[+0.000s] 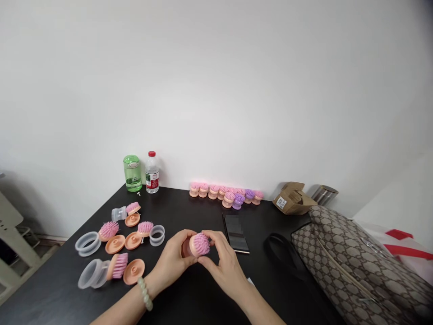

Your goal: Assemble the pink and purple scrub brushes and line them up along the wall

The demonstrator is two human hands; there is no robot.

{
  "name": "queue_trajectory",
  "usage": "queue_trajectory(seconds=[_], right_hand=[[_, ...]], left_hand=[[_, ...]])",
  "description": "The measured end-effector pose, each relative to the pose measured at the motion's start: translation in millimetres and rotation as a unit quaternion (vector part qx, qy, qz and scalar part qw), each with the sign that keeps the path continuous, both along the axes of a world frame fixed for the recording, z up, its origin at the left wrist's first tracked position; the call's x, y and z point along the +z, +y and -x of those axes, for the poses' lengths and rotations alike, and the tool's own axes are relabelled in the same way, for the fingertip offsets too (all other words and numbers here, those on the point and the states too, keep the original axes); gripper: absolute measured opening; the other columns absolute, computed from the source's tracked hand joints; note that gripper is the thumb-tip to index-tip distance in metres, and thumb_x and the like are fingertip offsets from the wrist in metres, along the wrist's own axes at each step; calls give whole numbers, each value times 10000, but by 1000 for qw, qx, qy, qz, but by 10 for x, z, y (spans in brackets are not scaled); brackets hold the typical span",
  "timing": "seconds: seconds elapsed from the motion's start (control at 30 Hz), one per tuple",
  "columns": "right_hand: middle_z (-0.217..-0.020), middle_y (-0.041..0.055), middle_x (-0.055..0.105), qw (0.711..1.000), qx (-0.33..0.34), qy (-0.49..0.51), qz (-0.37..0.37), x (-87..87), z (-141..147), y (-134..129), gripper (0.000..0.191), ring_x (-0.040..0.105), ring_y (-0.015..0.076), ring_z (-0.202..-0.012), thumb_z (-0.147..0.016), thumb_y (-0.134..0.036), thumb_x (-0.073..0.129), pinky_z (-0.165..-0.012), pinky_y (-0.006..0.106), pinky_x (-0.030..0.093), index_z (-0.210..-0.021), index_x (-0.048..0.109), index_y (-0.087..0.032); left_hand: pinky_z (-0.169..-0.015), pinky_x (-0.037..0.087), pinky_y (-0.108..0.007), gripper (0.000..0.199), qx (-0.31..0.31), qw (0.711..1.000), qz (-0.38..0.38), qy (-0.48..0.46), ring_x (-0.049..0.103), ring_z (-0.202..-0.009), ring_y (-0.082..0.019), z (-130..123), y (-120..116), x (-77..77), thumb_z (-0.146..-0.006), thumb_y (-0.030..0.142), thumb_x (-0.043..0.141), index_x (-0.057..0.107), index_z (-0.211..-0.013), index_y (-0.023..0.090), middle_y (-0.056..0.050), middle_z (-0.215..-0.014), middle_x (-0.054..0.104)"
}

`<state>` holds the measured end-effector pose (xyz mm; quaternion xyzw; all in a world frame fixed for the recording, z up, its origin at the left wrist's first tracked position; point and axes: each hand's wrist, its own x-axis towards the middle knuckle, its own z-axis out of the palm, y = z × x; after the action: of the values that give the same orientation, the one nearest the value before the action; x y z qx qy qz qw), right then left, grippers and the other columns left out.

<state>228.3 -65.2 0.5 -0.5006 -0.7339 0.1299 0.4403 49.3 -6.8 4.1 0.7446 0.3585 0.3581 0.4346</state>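
Between my two hands is a small round brush [200, 245] with pink bristles and a peach body, held just above the black table. My left hand [177, 253], with a beaded bracelet at the wrist, has its fingers closed round the brush's body. My right hand [221, 257] grips the bristle side with thumb and fingers. Left of my hands lie loose parts: pink brush heads [109, 230], peach discs [134, 271], a clear ring [157, 235] and clear cups [91, 273]. Part of the held brush is hidden by my fingers.
Along the wall stands a row of pink and purple brushes [221, 193]. A phone [236, 232] lies right of my hands. Farther right are a cardboard box [292, 199], a metal cylinder [324, 195] and a patterned bag [358, 257]. A green container [132, 174] and a water bottle [152, 174] stand back left.
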Motion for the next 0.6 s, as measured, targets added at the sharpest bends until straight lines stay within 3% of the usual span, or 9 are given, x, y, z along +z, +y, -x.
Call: queue_trajectory(seconds=[0.1,0.2,0.27,0.37,0.5,0.6], right_hand=[[-1315,108,602,998,-21,6,53,-63,-28,12,504,574,266,-1235,-870,-262,672,-1051,428,486,-1342,502,-221],[-1343,102,604,989,-45,20,137,-53,72,74,511,568,264,-1267,-829,-206,653,-1071,422,463,-1325,529,-215],[-1253,81,659,985,-46,36,163,-24,153,142,416,619,253,-1184,-818,-205,643,-1019,395,487,-1230,593,-220],[-1020,40,712,985,-39,75,148,-18,218,233,232,675,225,-954,-807,-243,637,-866,337,523,-1038,653,-217],[-741,-15,667,965,-25,182,185,-116,168,247,209,642,174,-653,-845,-361,604,-650,276,505,-980,638,-205],[-746,-12,661,943,-2,250,222,-202,88,200,317,647,170,-644,-886,-492,596,-651,277,503,-1000,635,-199]], left_hand=[[-843,530,-353,356,-2,1000,-9,11,652,-925,-232,-65,-15,-95,-716,113,726,646,-1051,201,-41,-1021,699],[-754,549,-316,356,-9,996,-85,21,638,-895,-215,-53,-20,-200,-777,93,655,642,-1106,228,-53,-1054,660],[-736,558,-303,376,-7,988,-151,21,631,-933,-218,-3,-7,-252,-833,86,601,626,-1169,252,-70,-1108,628],[-847,558,-347,412,17,975,-218,29,617,-1043,-244,95,27,-290,-871,100,597,589,-1243,279,-82,-1164,606],[-892,538,-369,356,10,981,-191,12,622,-1029,-247,165,48,-264,-871,230,704,569,-1200,254,-73,-1136,622],[-831,527,-342,341,-39,989,-141,0,622,-951,-231,159,47,-232,-863,395,728,596,-1133,232,-66,-1076,633]])
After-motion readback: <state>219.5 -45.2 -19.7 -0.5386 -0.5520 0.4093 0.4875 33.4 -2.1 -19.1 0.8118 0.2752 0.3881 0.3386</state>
